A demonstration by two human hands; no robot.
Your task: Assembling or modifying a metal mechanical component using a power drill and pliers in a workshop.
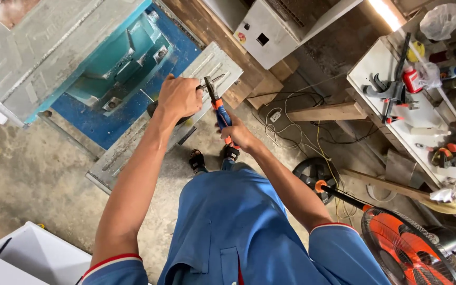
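Note:
My left hand (179, 97) is closed around a dark round object that it mostly hides, with a thin metal piece (215, 81) sticking out toward the right. My right hand (236, 133) grips the orange and blue handles of a pair of pliers (218, 108). The plier jaws meet that metal piece just right of my left hand. Both hands hover over a grey ribbed metal panel (133, 142) lying on the concrete floor.
A grey and blue machine (106, 58) stands at the upper left. A white workbench (397, 100) with tools and bottles runs along the right. An orange fan (407, 248) sits at the lower right, cables (296, 126) and wooden planks (328, 112) beyond. A white box (32, 258) is lower left.

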